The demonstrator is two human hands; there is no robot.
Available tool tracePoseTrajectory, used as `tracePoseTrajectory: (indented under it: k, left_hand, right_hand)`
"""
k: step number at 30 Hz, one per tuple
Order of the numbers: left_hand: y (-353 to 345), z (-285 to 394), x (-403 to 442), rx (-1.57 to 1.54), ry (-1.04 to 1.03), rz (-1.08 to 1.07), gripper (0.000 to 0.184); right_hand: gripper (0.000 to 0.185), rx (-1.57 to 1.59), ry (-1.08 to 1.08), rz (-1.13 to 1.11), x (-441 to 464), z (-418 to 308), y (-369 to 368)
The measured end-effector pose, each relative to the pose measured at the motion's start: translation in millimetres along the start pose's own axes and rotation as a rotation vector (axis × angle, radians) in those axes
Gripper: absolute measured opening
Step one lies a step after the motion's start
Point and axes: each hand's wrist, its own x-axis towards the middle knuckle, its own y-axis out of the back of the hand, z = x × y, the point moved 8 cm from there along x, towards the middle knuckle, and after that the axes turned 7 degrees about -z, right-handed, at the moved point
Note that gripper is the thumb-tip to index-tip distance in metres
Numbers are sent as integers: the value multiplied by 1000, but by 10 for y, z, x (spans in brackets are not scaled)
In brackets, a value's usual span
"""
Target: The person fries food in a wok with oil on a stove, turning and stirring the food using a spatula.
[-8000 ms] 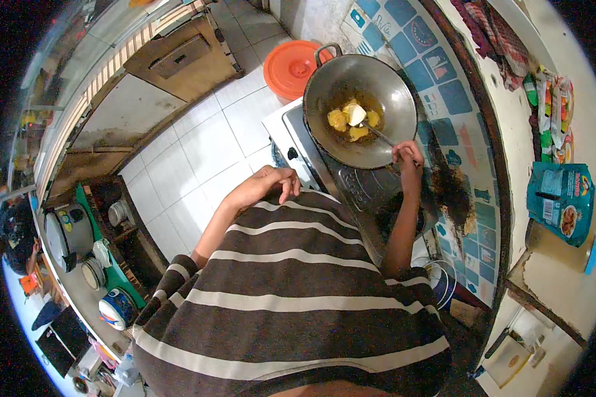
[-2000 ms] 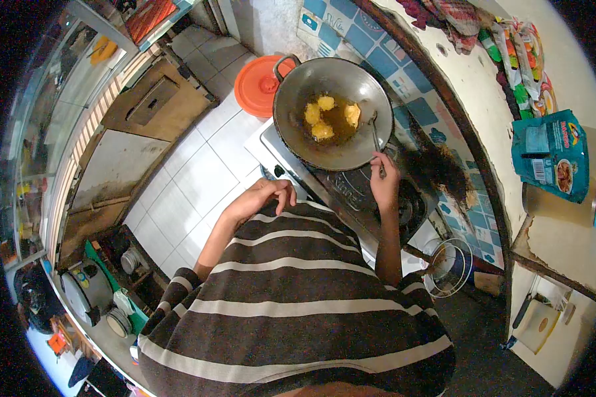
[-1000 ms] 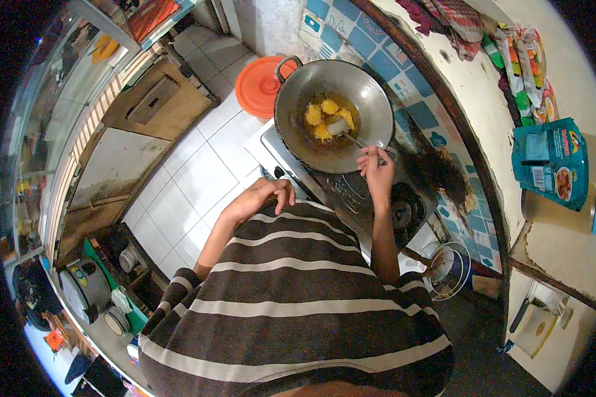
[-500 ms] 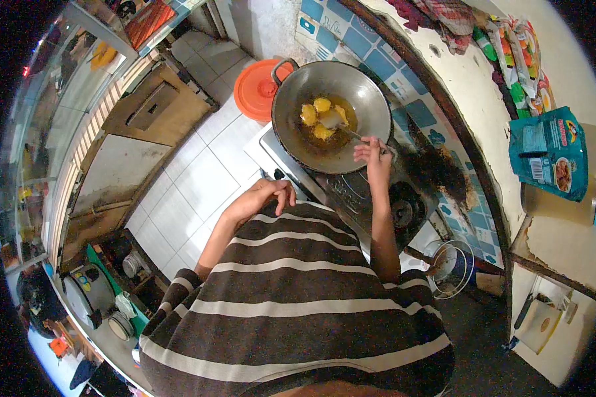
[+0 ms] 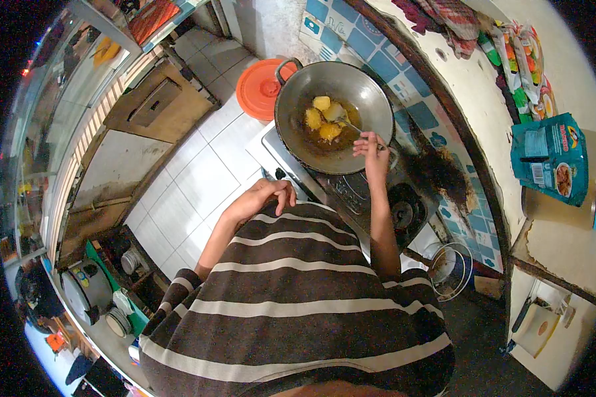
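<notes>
A large grey wok [image 5: 364, 92] sits on the stove [image 5: 351, 198], with several yellow pieces of food [image 5: 330, 132] in a pool of oil at its bottom. My right hand [image 5: 371, 147] is over the wok's near right side, fingers closed round the handle of a metal spatula [image 5: 352, 126]. The spatula's blade is down among the yellow pieces. My left hand [image 5: 271, 194] hangs in front of my striped shirt near the stove's front edge, holding nothing visible, its fingers loosely curled and apart.
An orange lidded bucket [image 5: 258, 89] stands on the tiled floor left of the wok. A second burner [image 5: 402, 215] is right of my forearm. On the right ledge lie a teal food pouch [image 5: 551, 159] and several sachets [image 5: 520, 59]. A wire-rimmed pail [image 5: 447, 264] stands below.
The spatula has shifted slightly up and right in the wok, and the yellow pieces have moved about. My right fingers sit a little higher on the handle. My left hand stays put.
</notes>
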Motion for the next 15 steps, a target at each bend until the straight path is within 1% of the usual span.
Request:
tracePoseTrajectory:
  k: [5,15]
  left_hand:
    - [7,17,-5,-16,-9,5,60]
    - [7,14,1,-12,3,-4,60]
  right_hand:
    - [41,38,-20,36,35,78,86]
    - [39,35,-4,3,21,-321,25]
